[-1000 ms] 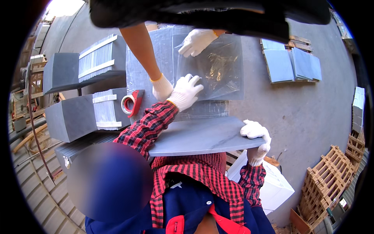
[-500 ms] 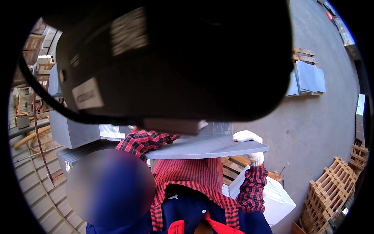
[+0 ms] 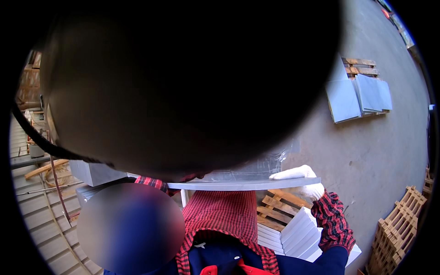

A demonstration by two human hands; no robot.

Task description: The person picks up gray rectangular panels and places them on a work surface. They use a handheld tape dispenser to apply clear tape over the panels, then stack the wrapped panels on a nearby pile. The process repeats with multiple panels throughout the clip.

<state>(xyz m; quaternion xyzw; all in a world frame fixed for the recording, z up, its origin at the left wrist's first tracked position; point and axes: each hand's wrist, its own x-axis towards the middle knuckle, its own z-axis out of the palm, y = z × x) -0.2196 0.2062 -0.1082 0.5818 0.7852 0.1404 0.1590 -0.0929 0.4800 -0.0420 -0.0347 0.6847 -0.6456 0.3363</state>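
Observation:
A long grey slab [image 3: 243, 184] spans the view in front of my red-and-black checked apron [image 3: 224, 208], seen nearly edge-on. In a white glove, my right hand [image 3: 302, 173] grips its right end, with fingers over the top and part of the glove showing below the edge. My left arm's checked sleeve [image 3: 151, 182] reaches to the slab's left end. A large dark object [image 3: 183, 91] covers the upper view and hides my left hand.
Behind the slab lies a surface under clear plastic wrap [image 3: 270, 162]. White panels [image 3: 300, 233] and a wooden pallet [image 3: 282, 208] are by my right side. More pallets [image 3: 398, 224] stand farther right. Flat grey-blue sheets [image 3: 343, 101] rest on a pallet beyond. A grey block [image 3: 96, 173] is at left.
The slab has turned from showing its broad top face to nearly edge-on. My right hand has shifted right and slightly lower with it. The dark object covers more, including my left forearm.

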